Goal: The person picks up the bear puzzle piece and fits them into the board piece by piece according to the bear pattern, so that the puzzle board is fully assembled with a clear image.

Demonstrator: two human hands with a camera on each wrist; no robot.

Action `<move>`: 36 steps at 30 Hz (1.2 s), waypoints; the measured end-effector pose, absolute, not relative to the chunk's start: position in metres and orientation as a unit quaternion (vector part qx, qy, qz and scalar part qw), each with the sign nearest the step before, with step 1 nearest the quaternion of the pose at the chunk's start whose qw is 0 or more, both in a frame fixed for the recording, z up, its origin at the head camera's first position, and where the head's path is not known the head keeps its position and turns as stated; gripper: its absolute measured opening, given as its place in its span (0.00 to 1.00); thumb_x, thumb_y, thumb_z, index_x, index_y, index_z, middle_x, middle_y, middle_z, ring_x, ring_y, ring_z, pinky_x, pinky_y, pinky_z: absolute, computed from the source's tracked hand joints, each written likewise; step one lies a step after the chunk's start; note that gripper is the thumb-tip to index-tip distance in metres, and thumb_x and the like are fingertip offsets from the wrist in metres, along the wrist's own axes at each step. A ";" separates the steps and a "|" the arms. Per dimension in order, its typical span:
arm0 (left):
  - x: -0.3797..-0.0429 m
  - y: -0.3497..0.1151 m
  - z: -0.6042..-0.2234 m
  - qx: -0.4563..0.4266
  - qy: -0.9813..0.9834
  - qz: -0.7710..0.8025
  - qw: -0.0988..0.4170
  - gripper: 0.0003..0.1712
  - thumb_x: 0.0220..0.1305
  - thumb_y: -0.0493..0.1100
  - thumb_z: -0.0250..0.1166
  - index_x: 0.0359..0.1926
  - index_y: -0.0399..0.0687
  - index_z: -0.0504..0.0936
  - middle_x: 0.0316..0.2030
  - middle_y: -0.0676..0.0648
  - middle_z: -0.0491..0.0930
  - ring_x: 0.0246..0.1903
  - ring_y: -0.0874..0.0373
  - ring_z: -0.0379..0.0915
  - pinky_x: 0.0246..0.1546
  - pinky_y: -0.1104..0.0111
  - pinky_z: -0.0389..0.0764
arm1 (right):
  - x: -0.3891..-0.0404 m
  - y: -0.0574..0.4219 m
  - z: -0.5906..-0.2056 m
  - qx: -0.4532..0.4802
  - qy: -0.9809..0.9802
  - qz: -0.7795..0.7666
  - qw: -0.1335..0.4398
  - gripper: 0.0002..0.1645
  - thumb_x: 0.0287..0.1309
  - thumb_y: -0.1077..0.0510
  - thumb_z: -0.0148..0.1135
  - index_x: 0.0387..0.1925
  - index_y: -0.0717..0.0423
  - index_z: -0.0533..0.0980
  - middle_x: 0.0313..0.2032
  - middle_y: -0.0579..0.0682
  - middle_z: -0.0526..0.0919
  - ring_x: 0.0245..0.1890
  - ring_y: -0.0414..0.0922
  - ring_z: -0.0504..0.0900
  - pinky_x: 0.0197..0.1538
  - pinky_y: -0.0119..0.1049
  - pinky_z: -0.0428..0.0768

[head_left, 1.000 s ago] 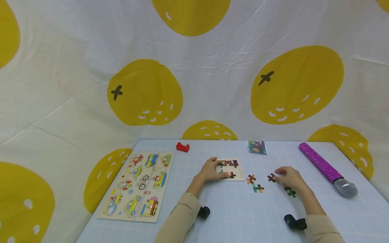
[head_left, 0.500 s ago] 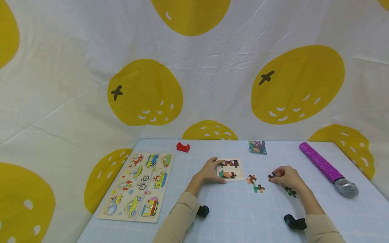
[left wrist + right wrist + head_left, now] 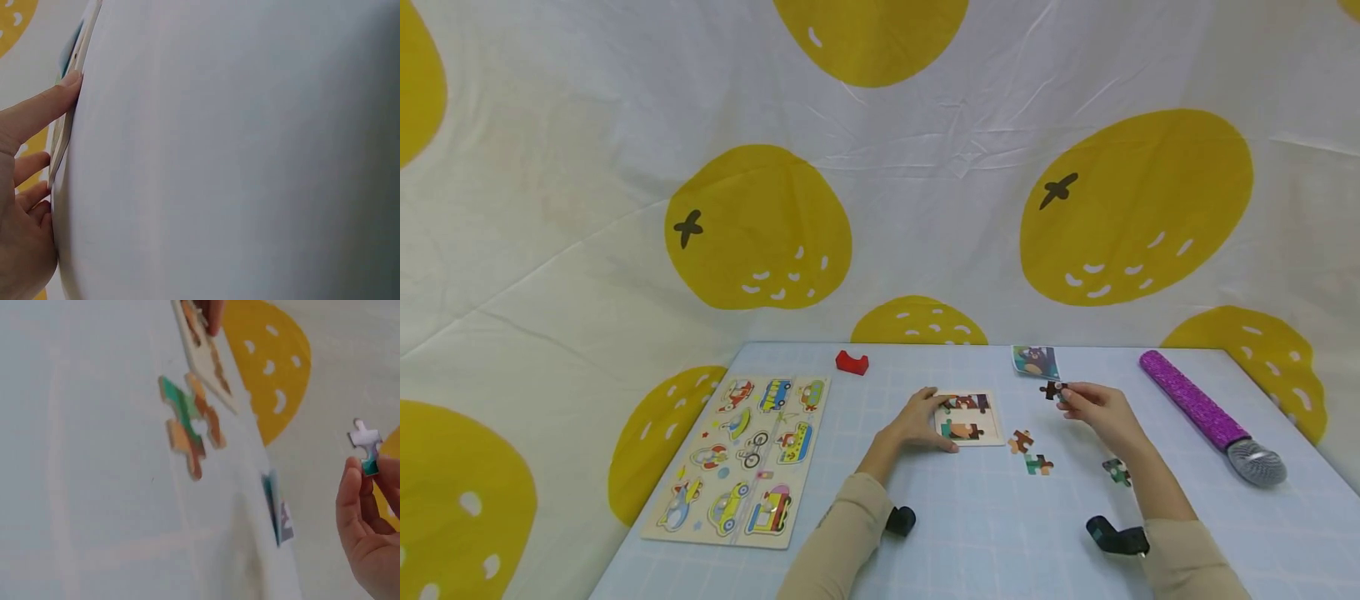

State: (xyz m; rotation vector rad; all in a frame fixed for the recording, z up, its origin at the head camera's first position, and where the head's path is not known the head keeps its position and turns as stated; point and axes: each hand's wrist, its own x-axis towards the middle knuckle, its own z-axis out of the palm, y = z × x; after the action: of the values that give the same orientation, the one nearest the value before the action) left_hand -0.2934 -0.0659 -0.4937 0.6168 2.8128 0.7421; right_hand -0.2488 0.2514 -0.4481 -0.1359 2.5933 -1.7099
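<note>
My left hand (image 3: 917, 423) grips the left side of a small wooden jigsaw tray (image 3: 997, 423), thumb at its near edge and fingers at the far one. Some pieces lie inside, with bare gaps between them. The left wrist view shows the thumb against the tray's edge (image 3: 67, 128). Over the table to the right, my right hand (image 3: 1103, 410) pinches a dark jigsaw piece (image 3: 1050, 391) between thumb and fingertips. From the right wrist this piece (image 3: 364, 439) looks pale with a teal end. Loose pieces lie between the hands: an orange-brown one (image 3: 1020, 442) and a green-orange one (image 3: 1039, 465).
A dark green piece (image 3: 1117, 472) lies near my right forearm. Behind the raised piece is a bear picture card (image 3: 1036, 362). A glittery purple microphone (image 3: 1198, 406) lies at right, a red block (image 3: 852, 363) at the back, and a vehicle puzzle board (image 3: 737, 458) at left.
My right hand has picked up the dark piece from the table and carried it up and away toward the picture card. My left thumb has shifted from over the tray to its near edge.
</note>
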 end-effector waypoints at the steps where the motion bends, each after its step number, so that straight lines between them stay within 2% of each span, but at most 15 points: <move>1: -0.293 -0.066 -0.493 0.207 0.942 0.250 0.083 0.52 0.40 0.58 0.76 0.67 0.52 0.65 0.68 0.44 0.57 0.67 0.49 0.52 0.63 0.55 0.63 | -0.250 0.249 -0.445 -0.044 0.821 -0.570 0.012 0.34 0.67 0.47 0.52 0.60 0.74 0.65 0.46 0.61 0.80 0.41 0.46 0.83 0.43 0.26 0.79; 6: -0.292 -0.066 -0.492 0.208 0.942 0.252 0.082 0.52 0.41 0.57 0.76 0.67 0.52 0.65 0.68 0.44 0.58 0.67 0.48 0.52 0.63 0.55 0.63 | -0.254 0.228 -0.435 -0.054 0.758 -0.649 -0.030 0.35 0.63 0.52 0.58 0.63 0.71 0.62 0.35 0.43 0.80 0.34 0.37 0.84 0.41 0.27 0.80; 8: -0.292 -0.066 -0.492 0.208 0.941 0.255 0.082 0.52 0.41 0.57 0.76 0.67 0.52 0.65 0.68 0.44 0.57 0.67 0.48 0.52 0.63 0.54 0.63 | -0.257 0.220 -0.434 -0.067 0.736 -0.671 -0.051 0.34 0.61 0.54 0.60 0.63 0.69 0.64 0.33 0.43 0.79 0.32 0.37 0.84 0.40 0.27 0.80; 11: -0.292 -0.067 -0.492 0.208 0.938 0.263 0.086 0.52 0.41 0.57 0.76 0.68 0.52 0.65 0.69 0.44 0.57 0.68 0.48 0.51 0.63 0.53 0.62 | -0.261 0.210 -0.431 -0.102 0.726 -0.675 -0.074 0.30 0.61 0.60 0.60 0.61 0.71 0.65 0.32 0.44 0.78 0.31 0.35 0.84 0.39 0.28 0.81; 15: -0.292 -0.067 -0.493 0.212 0.937 0.266 0.085 0.52 0.41 0.57 0.77 0.67 0.51 0.65 0.68 0.43 0.57 0.68 0.47 0.52 0.63 0.53 0.62 | -0.264 0.198 -0.428 -0.128 0.748 -0.645 -0.086 0.29 0.60 0.65 0.60 0.59 0.74 0.65 0.35 0.47 0.76 0.33 0.31 0.82 0.40 0.26 0.80; 22: -0.293 -0.068 -0.494 0.209 0.937 0.268 0.085 0.52 0.40 0.57 0.76 0.68 0.51 0.65 0.69 0.44 0.57 0.68 0.47 0.51 0.64 0.54 0.62 | -0.265 0.184 -0.425 -0.124 0.772 -0.616 -0.096 0.29 0.57 0.65 0.63 0.58 0.71 0.68 0.42 0.64 0.76 0.33 0.30 0.79 0.39 0.23 0.79; 29: -0.294 -0.067 -0.495 0.206 0.938 0.266 0.087 0.52 0.40 0.58 0.76 0.68 0.51 0.65 0.69 0.44 0.57 0.68 0.48 0.51 0.64 0.54 0.62 | -0.266 0.176 -0.427 -0.132 0.755 -0.634 -0.106 0.28 0.55 0.69 0.63 0.57 0.74 0.68 0.42 0.69 0.75 0.33 0.33 0.80 0.37 0.24 0.80; 36: -0.294 -0.067 -0.495 0.207 0.937 0.268 0.091 0.52 0.40 0.56 0.77 0.68 0.51 0.65 0.69 0.44 0.57 0.68 0.48 0.50 0.64 0.55 0.61 | -0.268 0.171 -0.429 -0.127 0.756 -0.632 -0.112 0.26 0.56 0.69 0.62 0.57 0.72 0.69 0.41 0.70 0.75 0.31 0.31 0.79 0.36 0.23 0.79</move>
State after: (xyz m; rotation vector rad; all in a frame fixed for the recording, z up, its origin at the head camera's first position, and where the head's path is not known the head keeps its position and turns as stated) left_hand -0.2941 -0.0667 -0.4953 0.6147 2.7836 0.7957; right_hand -0.2679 0.1707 -0.4287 -0.4296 2.5610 -2.1429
